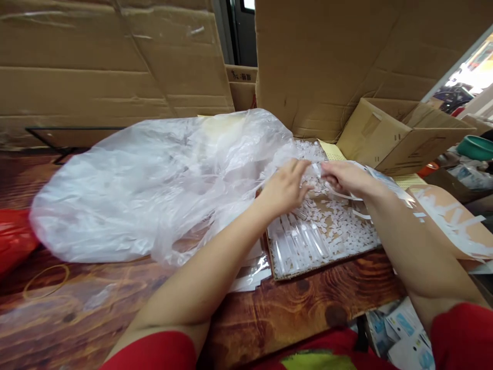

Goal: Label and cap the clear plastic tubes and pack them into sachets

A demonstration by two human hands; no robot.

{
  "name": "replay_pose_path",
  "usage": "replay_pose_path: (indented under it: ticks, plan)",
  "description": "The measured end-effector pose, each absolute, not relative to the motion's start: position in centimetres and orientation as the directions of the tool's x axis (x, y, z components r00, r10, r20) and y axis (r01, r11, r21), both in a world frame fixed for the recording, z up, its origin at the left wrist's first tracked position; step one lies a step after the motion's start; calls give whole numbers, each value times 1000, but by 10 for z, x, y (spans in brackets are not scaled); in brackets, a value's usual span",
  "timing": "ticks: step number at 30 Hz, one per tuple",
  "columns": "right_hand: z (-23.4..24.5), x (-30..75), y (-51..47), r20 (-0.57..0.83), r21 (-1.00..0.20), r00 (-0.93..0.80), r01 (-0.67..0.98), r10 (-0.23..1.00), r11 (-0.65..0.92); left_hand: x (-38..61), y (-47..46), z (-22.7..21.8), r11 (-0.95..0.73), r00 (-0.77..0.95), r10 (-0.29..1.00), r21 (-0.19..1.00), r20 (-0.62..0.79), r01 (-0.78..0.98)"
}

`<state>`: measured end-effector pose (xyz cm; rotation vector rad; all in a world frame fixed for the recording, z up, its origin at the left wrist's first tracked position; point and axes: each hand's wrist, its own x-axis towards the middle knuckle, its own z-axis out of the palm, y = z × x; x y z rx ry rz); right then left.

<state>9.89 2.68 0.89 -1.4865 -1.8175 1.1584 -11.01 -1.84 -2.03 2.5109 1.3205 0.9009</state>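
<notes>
My left hand (285,186) hovers over the left side of a shallow cardboard tray (296,277), its thumb and fingers apart with nothing seen between them. Close by on the right, my right hand (344,177) is closed, fingertips pinched together. A thin white strip (342,195) curves out from beneath it and appears to be held in the fingers. Many small white pieces (335,226) cover the tray's bottom. Several clear, narrow plastic pieces (302,239) lie side by side in its near left corner.
A large translucent plastic bag (127,190) spreads across the table's left, beside a red bag (15,236) and a rubber band (46,281). An open cardboard box (385,133) stands back right. White strips cling to a tan board (454,216). Cardboard sheets (339,61) wall the back.
</notes>
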Motion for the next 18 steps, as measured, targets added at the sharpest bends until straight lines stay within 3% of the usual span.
replay_pose_path:
  ticks: [2,3,6,9,11,13,15,18]
  plan:
    - [16,92,58,171,-699,-74,694,982,174,-119,-12,-21,-496,359,857,404,370,768]
    - [19,89,73,259,-625,-3,762,966,170,-123,-8,-21,-467,363,878,397,312,790]
    - [24,79,99,289,-450,23,885,957,115,-130,-2,-24,-476,441,879,361,181,802]
    - [22,74,90,315,-246,-107,950,943,190,-130,0,-32,-506,487,861,342,147,792]
    - [16,77,70,218,-106,-312,934,925,340,-127,2,-39,-512,494,858,333,143,792]
    - [6,84,48,9,0,-522,853,853,522,-125,3,-45,-513,490,858,326,154,794]
    - [-6,92,31,-108,73,-595,794,796,603,-124,5,-49,-512,487,858,330,161,793]
    - [-23,100,18,-131,118,-598,782,790,612,-125,6,-51,-527,499,849,322,173,786]
